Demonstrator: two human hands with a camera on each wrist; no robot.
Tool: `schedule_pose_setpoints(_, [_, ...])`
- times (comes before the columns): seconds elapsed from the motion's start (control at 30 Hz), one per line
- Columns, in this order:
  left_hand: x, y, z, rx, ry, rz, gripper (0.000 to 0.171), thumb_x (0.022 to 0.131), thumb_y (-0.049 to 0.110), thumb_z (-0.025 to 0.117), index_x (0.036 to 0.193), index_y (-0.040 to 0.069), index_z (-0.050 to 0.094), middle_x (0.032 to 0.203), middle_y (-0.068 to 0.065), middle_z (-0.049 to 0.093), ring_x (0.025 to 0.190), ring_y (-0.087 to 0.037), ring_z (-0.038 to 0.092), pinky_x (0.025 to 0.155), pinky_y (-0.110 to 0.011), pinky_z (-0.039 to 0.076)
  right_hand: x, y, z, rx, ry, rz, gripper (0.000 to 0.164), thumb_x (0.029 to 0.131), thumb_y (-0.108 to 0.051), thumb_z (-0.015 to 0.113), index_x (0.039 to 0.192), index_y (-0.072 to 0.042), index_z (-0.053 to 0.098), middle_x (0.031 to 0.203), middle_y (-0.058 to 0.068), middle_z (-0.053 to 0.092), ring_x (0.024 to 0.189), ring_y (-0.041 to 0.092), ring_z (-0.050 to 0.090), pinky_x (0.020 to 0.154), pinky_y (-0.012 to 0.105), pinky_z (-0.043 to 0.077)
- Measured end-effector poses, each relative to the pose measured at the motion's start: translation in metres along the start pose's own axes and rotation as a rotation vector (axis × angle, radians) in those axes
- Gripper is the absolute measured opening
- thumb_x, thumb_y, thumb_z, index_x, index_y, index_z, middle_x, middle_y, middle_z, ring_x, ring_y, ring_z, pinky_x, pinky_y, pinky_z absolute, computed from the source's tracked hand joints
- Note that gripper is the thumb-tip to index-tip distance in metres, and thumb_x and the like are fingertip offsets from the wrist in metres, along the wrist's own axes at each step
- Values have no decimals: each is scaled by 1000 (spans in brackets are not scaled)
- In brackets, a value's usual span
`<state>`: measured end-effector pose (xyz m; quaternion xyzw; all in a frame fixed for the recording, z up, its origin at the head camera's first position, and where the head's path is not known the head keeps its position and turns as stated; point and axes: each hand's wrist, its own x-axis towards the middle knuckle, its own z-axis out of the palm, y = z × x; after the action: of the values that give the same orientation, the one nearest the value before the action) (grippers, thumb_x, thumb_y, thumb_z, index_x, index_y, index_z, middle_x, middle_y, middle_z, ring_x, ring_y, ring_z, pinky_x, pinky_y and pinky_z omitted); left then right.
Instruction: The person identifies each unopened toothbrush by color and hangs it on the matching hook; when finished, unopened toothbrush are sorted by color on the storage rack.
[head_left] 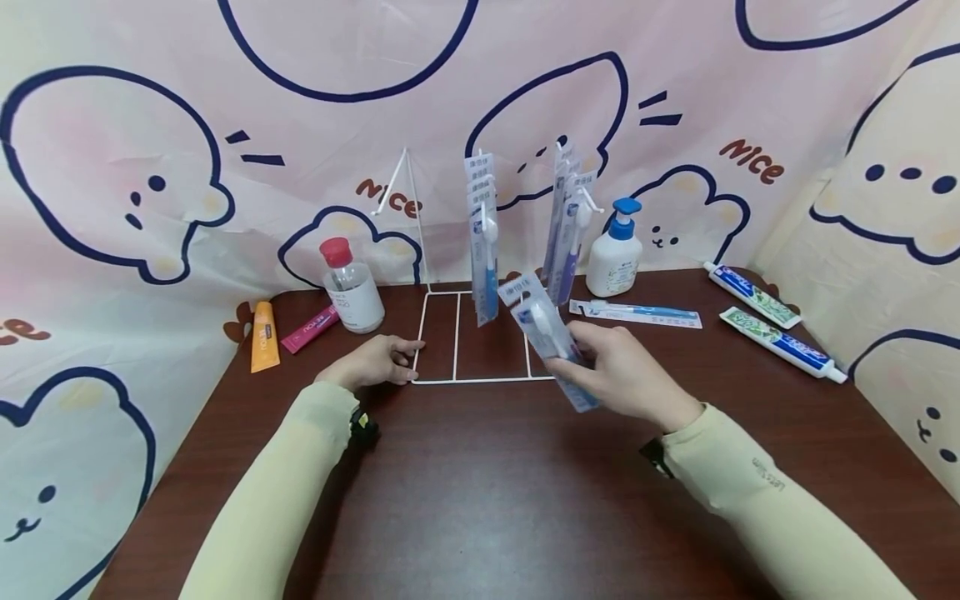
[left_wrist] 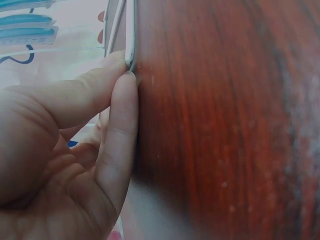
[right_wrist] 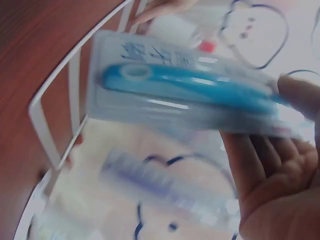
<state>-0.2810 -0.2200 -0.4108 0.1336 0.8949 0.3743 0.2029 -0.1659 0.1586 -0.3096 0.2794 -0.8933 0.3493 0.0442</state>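
My right hand point(head_left: 630, 371) grips a packaged toothbrush point(head_left: 536, 321) between thumb and fingers, tilted over the front right of the white wire rack point(head_left: 487, 381). In the right wrist view its blue handle shows through the clear pack. My left hand point(head_left: 375, 362) is at the rack's front left corner, where thumb and a finger pinch the wire in the left wrist view. Packaged toothbrushes point(head_left: 483, 250) hang in a row from the middle hook. More packs point(head_left: 566, 242) hang on the right hook. Nothing hangs from the left hook point(head_left: 388, 187).
Behind the right hand, a packaged blue toothbrush point(head_left: 637, 313) lies flat near a pump bottle point(head_left: 615, 254). Two toothpaste tubes point(head_left: 780, 342) lie farther right. On the left are a red-capped bottle point(head_left: 356, 292), a pink tube point(head_left: 310, 329) and an orange tube point(head_left: 265, 337). Patterned cloth point(head_left: 337, 142) backs the table.
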Motion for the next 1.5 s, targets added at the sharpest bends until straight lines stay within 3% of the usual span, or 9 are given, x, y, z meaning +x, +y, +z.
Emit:
schedule_pose_setpoints(0.23, [0, 2, -2, 18, -1, -14, 62, 76, 15, 75, 134, 17, 50, 108, -9, 59, 96, -25, 50, 71, -28, 48, 24, -29, 16, 135, 122, -63, 37, 86, -34, 63, 118, -15, 57, 107, 0, 62, 79, 10, 63, 66, 35, 53])
schedule_pose_setpoints(0.5, [1, 3, -3, 11, 1, -17, 63, 75, 16, 76, 133, 18, 50, 108, -8, 59, 95, -25, 49, 72, -29, 47, 51, -41, 22, 215, 169, 3, 42, 86, -36, 63, 121, -14, 56, 112, 4, 62, 83, 16, 64, 66, 42, 52])
schedule_pose_setpoints(1.0, [2, 3, -3, -4, -4, -21, 64, 75, 19, 76, 134, 18, 50, 112, -7, 58, 98, -23, 49, 75, -29, 47, 79, -30, 28, 155, 187, 122, 43, 86, -37, 62, 121, -13, 56, 108, 4, 60, 82, 16, 62, 66, 40, 53])
schedule_pose_setpoints(1.5, [1, 0, 0, -12, 3, -22, 63, 77, 14, 74, 134, 18, 50, 117, -6, 57, 98, -24, 49, 75, -28, 48, 111, -11, 38, 210, 160, 178, 39, 88, -37, 59, 122, -17, 55, 111, 2, 61, 88, 15, 62, 69, 38, 52])
